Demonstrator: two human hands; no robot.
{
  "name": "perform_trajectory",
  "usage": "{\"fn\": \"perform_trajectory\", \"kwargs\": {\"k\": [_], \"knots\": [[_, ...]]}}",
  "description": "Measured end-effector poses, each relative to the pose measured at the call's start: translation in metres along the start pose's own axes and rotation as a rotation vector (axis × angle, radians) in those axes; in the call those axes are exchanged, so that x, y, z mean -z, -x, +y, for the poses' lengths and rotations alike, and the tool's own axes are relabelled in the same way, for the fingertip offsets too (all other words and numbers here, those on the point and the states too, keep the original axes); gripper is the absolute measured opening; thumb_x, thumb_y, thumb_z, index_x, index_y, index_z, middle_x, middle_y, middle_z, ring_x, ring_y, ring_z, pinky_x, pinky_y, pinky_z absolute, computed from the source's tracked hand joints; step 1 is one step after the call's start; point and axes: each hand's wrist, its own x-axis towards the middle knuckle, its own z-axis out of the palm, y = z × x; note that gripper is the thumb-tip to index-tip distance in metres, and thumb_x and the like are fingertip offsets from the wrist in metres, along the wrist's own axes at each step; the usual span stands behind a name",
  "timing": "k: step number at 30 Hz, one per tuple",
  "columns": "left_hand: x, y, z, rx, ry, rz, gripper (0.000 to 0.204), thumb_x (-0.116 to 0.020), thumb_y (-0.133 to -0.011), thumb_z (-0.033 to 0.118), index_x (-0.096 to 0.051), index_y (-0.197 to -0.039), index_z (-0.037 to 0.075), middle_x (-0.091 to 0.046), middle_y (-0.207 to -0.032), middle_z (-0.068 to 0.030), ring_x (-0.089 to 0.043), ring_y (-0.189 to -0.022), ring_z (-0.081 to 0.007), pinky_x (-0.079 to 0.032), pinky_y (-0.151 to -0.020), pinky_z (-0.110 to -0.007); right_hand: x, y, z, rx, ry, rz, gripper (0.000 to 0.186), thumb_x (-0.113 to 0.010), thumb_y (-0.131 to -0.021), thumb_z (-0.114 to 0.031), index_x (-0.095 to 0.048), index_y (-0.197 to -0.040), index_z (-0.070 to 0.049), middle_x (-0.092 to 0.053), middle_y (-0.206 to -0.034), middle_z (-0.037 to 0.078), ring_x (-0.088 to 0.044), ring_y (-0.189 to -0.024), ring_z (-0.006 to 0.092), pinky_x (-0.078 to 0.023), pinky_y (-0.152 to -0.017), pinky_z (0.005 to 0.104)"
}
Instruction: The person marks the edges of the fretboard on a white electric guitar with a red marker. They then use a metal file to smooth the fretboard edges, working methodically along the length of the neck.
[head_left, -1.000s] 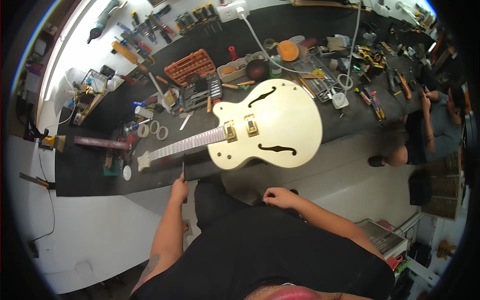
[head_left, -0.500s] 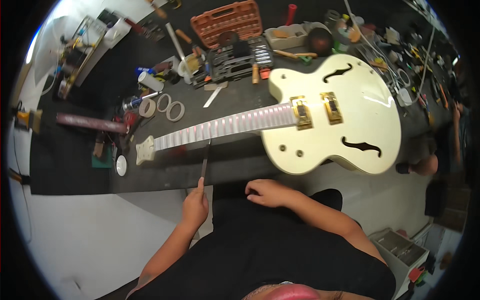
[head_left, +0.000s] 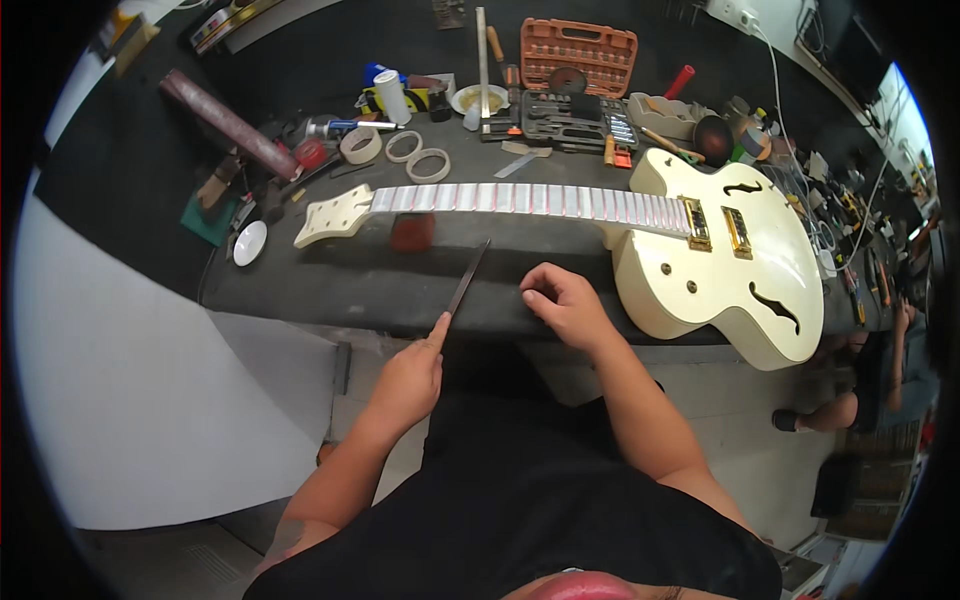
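Observation:
A cream hollow-body electric guitar [head_left: 725, 280] lies face up across the bench, its body at right and its headstock [head_left: 335, 215] at left. Pale strips cover the fretboard [head_left: 530, 198], with reddish lines between them; no strings show. My left hand [head_left: 410, 380] is closed around the near end of a thin, dark file [head_left: 468, 280], index finger stretched along it. The file points up toward the neck, its tip just short of it. Beside the file, over the bench's front edge, my right hand [head_left: 565, 305] is loosely curled, with nothing visible in it.
Behind the neck are tape rolls [head_left: 428, 165], a steel ruler [head_left: 514, 165] and an orange socket-set case [head_left: 578, 60]. A reddish block [head_left: 412, 232] sits under the neck. A white dish [head_left: 250, 243] stands at left. Cables and tools crowd the right; another person [head_left: 840, 410] is there.
The view has shifted, so the bench appears lower and the guitar tilts differently. The file has swung to slant rightward, and my right hand has come up over the bench edge.

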Motion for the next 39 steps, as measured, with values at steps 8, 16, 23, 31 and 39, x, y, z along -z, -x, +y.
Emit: {"fn": "perform_trajectory", "kwargs": {"k": [8,16,23,31,39], "knots": [[0.019,0.054,-0.017,0.464,1.402,-0.004,0.058,-0.054,-0.106,0.006,-0.047,-0.163,0.008,-0.059,-0.079,-0.0090,-0.057,-0.065,-0.0219,-0.049,-0.066,-0.037,-0.015,0.007,-0.002,0.080,0.275,0.078,0.016,-0.075,-0.096,-0.016,-0.072,-0.107,-0.005,-0.075,-0.096,0.011,-0.069,-0.082,0.0229,-0.056,-0.076,0.0384],[0.033,0.091,-0.031,0.299,2.147,-0.100,0.058,-0.054,-0.111,0.022,-0.043,-0.168,0.017,-0.049,-0.073,-0.0037,-0.048,-0.060,-0.0159,-0.038,-0.058,-0.032,-0.056,-0.008,-0.026,0.005,0.495,0.165,0.011,-0.073,-0.098,-0.012,-0.072,-0.101,-0.002,-0.070,-0.082,0.002,-0.063,-0.075,0.0096,-0.051,-0.070,0.0288],[0.038,0.086,-0.049,0.198,2.375,-0.180,0.060,-0.054,-0.109,0.019,-0.043,-0.168,0.017,-0.053,-0.075,-0.0053,-0.049,-0.060,-0.0160,-0.039,-0.059,-0.031,-0.061,-0.089,-0.013,-0.181,-0.170,0.007,0.027,-0.075,-0.098,-0.014,-0.069,-0.121,-0.002,-0.072,-0.101,0.004,-0.067,-0.081,0.0125,-0.055,-0.072,0.0301],[0.063,0.054,-0.026,0.231,1.382,0.171,0.058,-0.059,-0.103,0.005,-0.051,-0.160,0.004,-0.058,-0.081,-0.0027,-0.057,-0.070,-0.0124,-0.045,-0.063,-0.029,-0.057,-0.151,-0.003,-0.081,-0.665,-0.241,0.076,-0.088,-0.093,-0.024,-0.050,-0.157,-0.010,-0.064,-0.141,0.006,-0.062,-0.130,0.0213,-0.054,-0.103,0.0428],[0.078,0.020,-0.012,0.304,0.520,0.398,0.055,-0.060,-0.099,-0.004,-0.061,-0.153,0.004,-0.057,-0.081,-0.0013,-0.053,-0.072,-0.0081,-0.043,-0.066,-0.025,-0.073,-0.168,-0.011,0.104,-0.617,-0.303,0.078,-0.089,-0.092,-0.021,-0.052,-0.161,-0.016,-0.065,-0.139,0.003,-0.063,-0.125,0.0159,-0.054,-0.106,0.0360]]}}
